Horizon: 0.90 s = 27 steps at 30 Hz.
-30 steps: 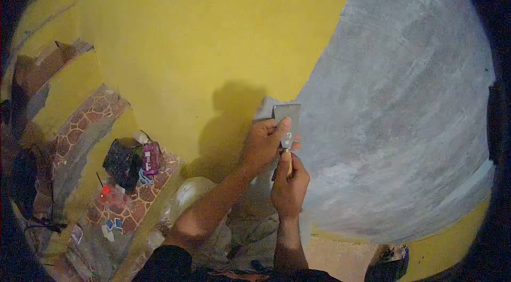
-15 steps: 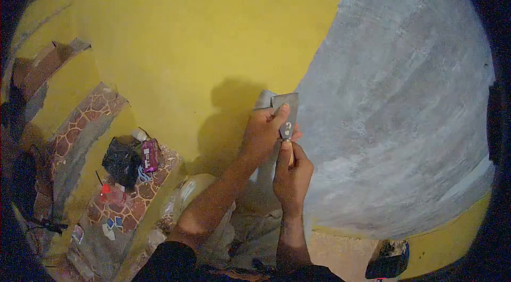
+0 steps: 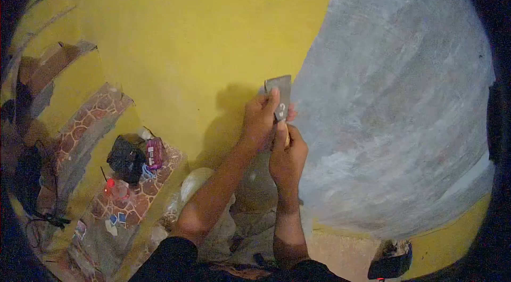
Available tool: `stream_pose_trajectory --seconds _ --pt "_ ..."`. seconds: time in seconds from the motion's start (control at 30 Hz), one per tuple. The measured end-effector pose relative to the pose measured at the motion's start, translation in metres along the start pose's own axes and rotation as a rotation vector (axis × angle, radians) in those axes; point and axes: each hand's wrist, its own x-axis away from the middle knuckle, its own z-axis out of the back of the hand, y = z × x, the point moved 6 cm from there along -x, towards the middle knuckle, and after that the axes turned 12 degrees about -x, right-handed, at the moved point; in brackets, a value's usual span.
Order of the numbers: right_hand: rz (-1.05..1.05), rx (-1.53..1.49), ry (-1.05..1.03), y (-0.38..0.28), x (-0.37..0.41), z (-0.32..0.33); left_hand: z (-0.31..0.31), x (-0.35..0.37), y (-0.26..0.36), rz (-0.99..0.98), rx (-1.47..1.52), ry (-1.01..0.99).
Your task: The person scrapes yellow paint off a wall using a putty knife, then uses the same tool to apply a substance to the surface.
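Observation:
A putty knife (image 3: 285,96) with a flat grey blade, a pale mark near its base and a light wooden handle is held upright in front of the yellow wall (image 3: 197,26). My right hand (image 3: 288,159) is closed round its handle. My left hand (image 3: 261,119) grips the blade, thumb flat on its face and fingertips showing past its right edge. A sliver of something grey shows behind the blade near my left fingers; most of it is hidden.
Right of my hands, a grey plastered surface (image 3: 394,101) meets the yellow wall. Stone-patterned steps (image 3: 88,122) run down the left. On one lie a black bag (image 3: 126,157), a purple packet (image 3: 154,155) and a red item (image 3: 110,185). A dark box-like object (image 3: 391,263) stands lower right.
Both hands and the putty knife have shifted slightly up and left in view. The grey piece beside the blade, plainer before, is now mostly covered.

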Motion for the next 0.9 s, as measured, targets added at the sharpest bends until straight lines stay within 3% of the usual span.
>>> stream_pose_trajectory --seconds 0.07,0.13,0.17,0.23,0.37,0.43,0.63,0.9 --pt "-0.077 -0.033 0.016 0.013 0.007 0.002 0.012 -0.005 -0.02 -0.009 0.017 0.012" --pt "-0.107 -0.076 0.023 0.022 0.016 0.006 0.041 -0.02 -0.059 -0.1 -0.229 0.034" --pt "-0.14 -0.119 0.035 0.027 0.02 0.007 0.047 -0.016 -0.052 -0.101 -0.232 0.036" --pt "-0.1 -0.085 0.037 0.035 0.026 0.009 0.044 -0.002 -0.026 -0.143 -0.532 -0.028" --pt "-0.115 -0.04 0.024 0.026 0.029 0.002 0.036 0.014 -0.009 -0.18 -0.394 -0.026" --pt "-0.093 -0.039 0.028 0.036 0.031 -0.005 0.022 0.005 -0.023 -0.044 -0.114 -0.246" --pt "-0.042 -0.051 0.055 0.036 0.033 -0.022 0.018 0.016 -0.014 0.097 -0.289 -0.129" --pt "-0.077 -0.039 0.071 0.018 0.029 -0.036 0.022 0.005 0.004 0.037 -0.373 -0.172"
